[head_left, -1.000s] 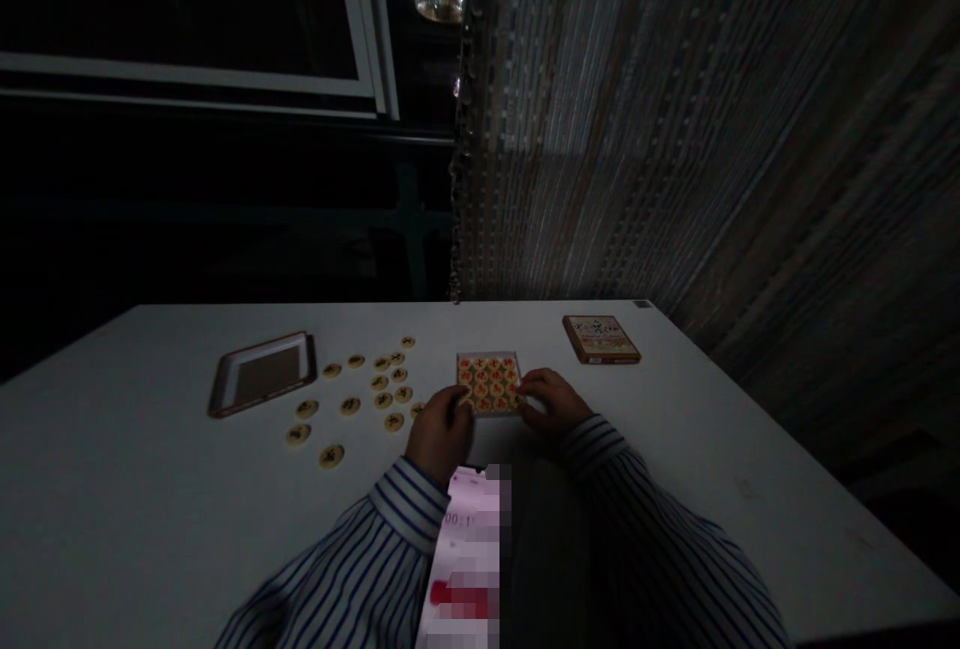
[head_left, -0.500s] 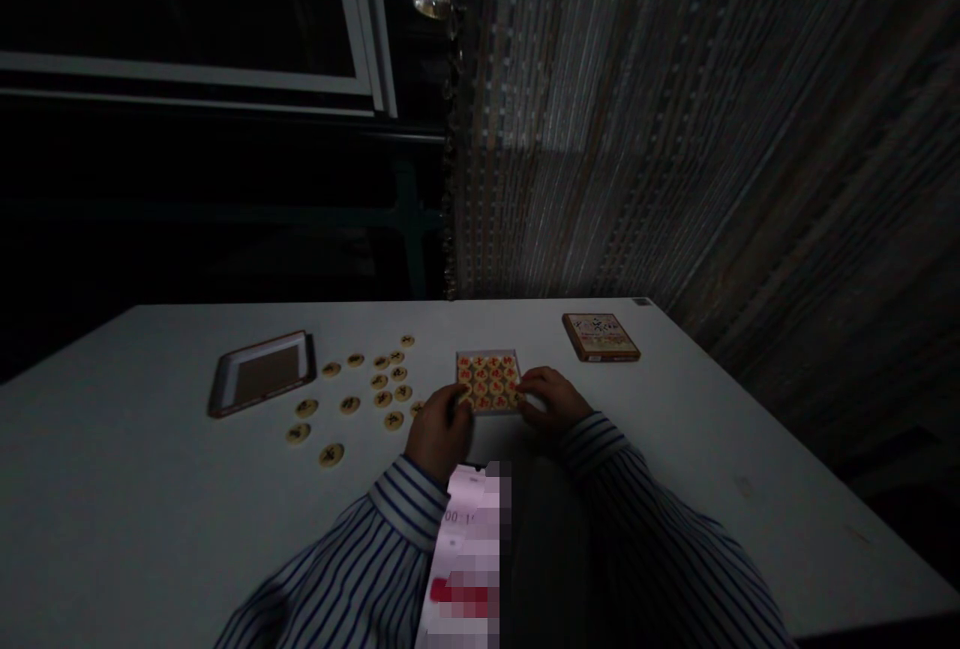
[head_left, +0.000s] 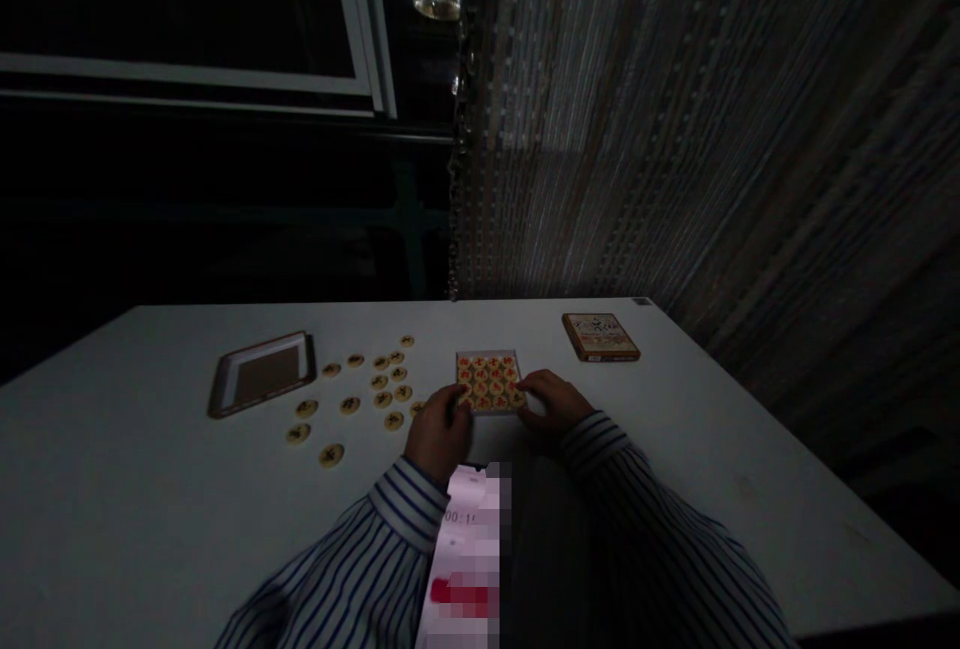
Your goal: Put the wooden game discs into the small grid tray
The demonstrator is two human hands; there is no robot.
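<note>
Left hand (head_left: 439, 434) and right hand (head_left: 551, 401) touch near corners of the disc-filled tray (head_left: 487, 354).

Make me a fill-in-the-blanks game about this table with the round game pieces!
1. The small box is packed with round pieces that carry ____ marks.
2. The loose pieces lie on the white table to the ____ of that box.
3. The left hand and the right hand rest at the box's near edge, and both sleeves are ____.

Missing words: red; left; striped.
</note>
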